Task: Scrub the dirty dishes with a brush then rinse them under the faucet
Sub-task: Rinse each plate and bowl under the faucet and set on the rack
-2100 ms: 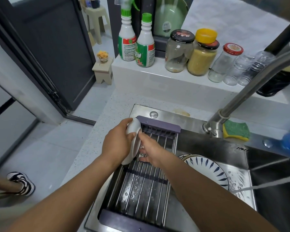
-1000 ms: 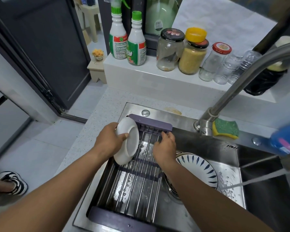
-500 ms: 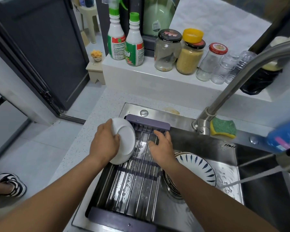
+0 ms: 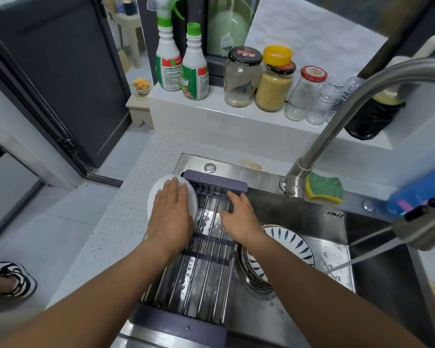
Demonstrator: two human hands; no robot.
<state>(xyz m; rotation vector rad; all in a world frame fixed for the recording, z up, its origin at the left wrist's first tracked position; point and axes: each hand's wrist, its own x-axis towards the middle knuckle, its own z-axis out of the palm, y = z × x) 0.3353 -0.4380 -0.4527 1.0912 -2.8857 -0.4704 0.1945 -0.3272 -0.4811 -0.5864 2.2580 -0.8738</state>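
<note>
A person stood at a stainless steel sink (image 4: 319,217), seen from above with both bare forearms reaching forward. The left hand (image 4: 171,217) lay flat, fingers spread and extended, pressed on the back of a small white dish (image 4: 153,197). The dish sat under the palm at the far left corner of a roll-up drying rack (image 4: 206,267), overlapping the rack's edge and the speckled countertop (image 4: 116,234); only its rim showed around the fingers on the left and far side. The right hand (image 4: 239,217) rested just beside it on the wet metal rods of the rack, fingers loosely apart and holding nothing, the fingertips near the rack's purple end bar.

Close to the right wrist, in the sink basin, lay a stack of bowls (image 4: 289,244) with a blue leaf pattern. A curved steel faucet (image 4: 342,116) arched over the sink, and a thin stream of water (image 4: 362,258) ran at the right. A green and yellow sponge (image 4: 324,187) lay by the faucet base. On the ledge behind stood two cleaner bottles (image 4: 181,66) and several glass jars (image 4: 274,81).
</note>
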